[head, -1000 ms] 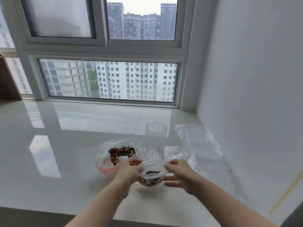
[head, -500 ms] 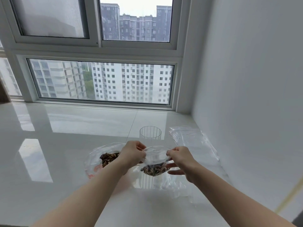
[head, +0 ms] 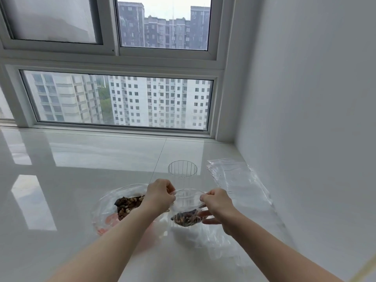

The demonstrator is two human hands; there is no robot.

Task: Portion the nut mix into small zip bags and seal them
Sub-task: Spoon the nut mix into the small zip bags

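— Clear plastic, small zip bag, held up above the counter between both hands. Nut mix sits in its bottom corner.

— Grip?

— Left hand pinches the bag's top edge at the left end, fingers curled tight. Right hand pinches the right end with thumb and forefinger; its lower fingers are stretched out behind and under the nuts. Top strip runs taut between the two pinches. Whether the zip is closed, cannot tell.

— Around it?

— Just left, partly behind the left wrist, a large open clear bag lying on the counter with a dark heap of nuts inside; something pinkish shows under it. Beyond the hands, a ribbed clear tumbler, upright. Right of that, near the wall, a flat stack of empty zip bags. More crumpled clear plastic lies on the counter below the held bag.

— Background?

— White glossy counter, window with tower blocks outside
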